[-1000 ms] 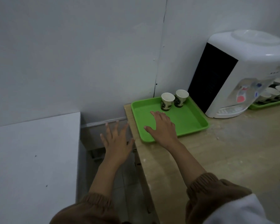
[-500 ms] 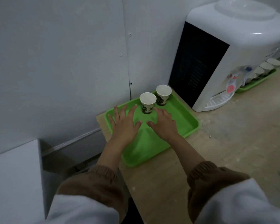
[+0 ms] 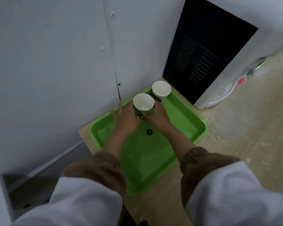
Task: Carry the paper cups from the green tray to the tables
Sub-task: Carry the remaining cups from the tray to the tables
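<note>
Both hands flank the nearer white paper cup [image 3: 143, 104] at the far edge of the shallow green plastic tray [image 3: 194, 128]: left hand [image 3: 126, 119] spread open beside it, right hand [image 3: 158, 117] touching its base, grip unclear. A second white paper cup [image 3: 161, 92] stands in the tray's far corner, near the white water dispenser [image 3: 219, 46]. The tray's near half lies bare.

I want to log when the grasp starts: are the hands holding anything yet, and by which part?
The hands, left and right, flank the near paper cup at its lower wall; whether they grip it cannot be told.
</note>
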